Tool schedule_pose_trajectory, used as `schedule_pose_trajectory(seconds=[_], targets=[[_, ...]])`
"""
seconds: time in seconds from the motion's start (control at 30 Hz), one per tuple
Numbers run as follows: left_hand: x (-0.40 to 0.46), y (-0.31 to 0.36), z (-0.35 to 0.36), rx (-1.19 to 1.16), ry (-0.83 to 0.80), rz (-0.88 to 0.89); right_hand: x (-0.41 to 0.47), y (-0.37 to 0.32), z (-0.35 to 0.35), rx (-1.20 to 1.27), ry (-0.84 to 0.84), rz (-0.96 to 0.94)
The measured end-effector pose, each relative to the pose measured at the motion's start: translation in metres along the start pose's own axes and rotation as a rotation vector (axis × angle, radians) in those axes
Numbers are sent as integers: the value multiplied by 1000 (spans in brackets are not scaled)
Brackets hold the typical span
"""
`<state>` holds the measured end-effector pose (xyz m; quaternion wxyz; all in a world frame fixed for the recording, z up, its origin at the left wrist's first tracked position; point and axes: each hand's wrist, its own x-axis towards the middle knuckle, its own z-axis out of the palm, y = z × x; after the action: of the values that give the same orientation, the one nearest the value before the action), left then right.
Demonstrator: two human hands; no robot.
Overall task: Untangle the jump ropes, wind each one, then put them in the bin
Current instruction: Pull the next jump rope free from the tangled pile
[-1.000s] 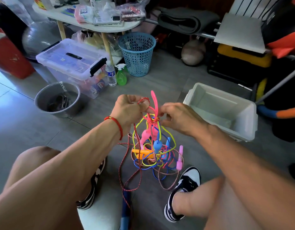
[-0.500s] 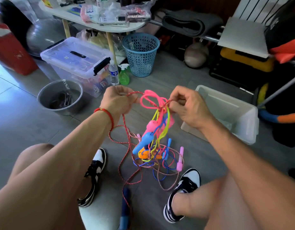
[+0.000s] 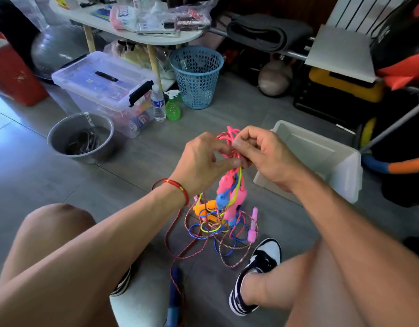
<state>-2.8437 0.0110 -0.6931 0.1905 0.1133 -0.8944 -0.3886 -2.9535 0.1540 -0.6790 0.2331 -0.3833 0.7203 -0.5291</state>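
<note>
**Entry: jump-rope tangle, untangling stage, nothing yet wound or binned**

Nearest me: two bare knees, and between them a dark blue handle [image 3: 174,292] lying on the floor with the red braided rope [image 3: 171,234] running up from it.

Next: the tangle of jump ropes [image 3: 223,215], its lower part heaped on the grey tile between the two black-and-white sneakers [image 3: 255,274]. Blue, yellow-green, pink and red-white cords cross one another. Pink, blue and orange handles hang in the middle; one pink handle [image 3: 254,226] stands at the right edge.

Above that: both hands, lifted over the heap and close together. My left hand [image 3: 200,161], red cord bracelet at the wrist, has its fingers curled with the fingertips pinching the strands. My right hand [image 3: 262,153] pinches the pink rope [image 3: 232,140] at the knot's top, thumb against forefinger. Which strand each finger holds, I cannot tell.

Handling note: I judge it best to pick one colour, keep the knot loose, and feed a handle back through the loops instead of pulling hard, which would likely tighten everything.

Beyond: the white bin [image 3: 326,161], open and just right of the hands, no ropes visible in it. Further left, a grey metal bucket [image 3: 82,138]; behind, a clear lidded box [image 3: 104,86] and blue mesh basket [image 3: 196,76].
</note>
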Motion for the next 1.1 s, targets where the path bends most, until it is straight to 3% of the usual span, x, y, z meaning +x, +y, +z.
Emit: schedule_pose_trajectory(seconds=[0.13, 0.33, 0.53, 0.7, 0.77, 0.83, 1.0, 1.1], targets=[[8, -7, -7, -82, -69, -98, 4, 4, -10, -162, 35, -37], [13, -17, -21, -202, -203, -183, 9, 15, -30, -434, -57, 34], [12, -10, -23, -445, -209, -213, 9, 15, -31, -179, -38, 83], [14, -10, -22, -424, -197, -252, 10, 12, -32, -654, 70, -16], [15, -11, -21, -404, -224, -253, 11, 11, -33, -698, 115, -44], [13, -11, -22, -366, -243, -229, 11, 12, -32, -572, 149, -29], [11, -14, -26, -454, -205, -251, 2, 2, -13, 338, 145, 285], [9, -8, -23, -480, -222, -268, 2, -4, -10, 553, 118, 381]])
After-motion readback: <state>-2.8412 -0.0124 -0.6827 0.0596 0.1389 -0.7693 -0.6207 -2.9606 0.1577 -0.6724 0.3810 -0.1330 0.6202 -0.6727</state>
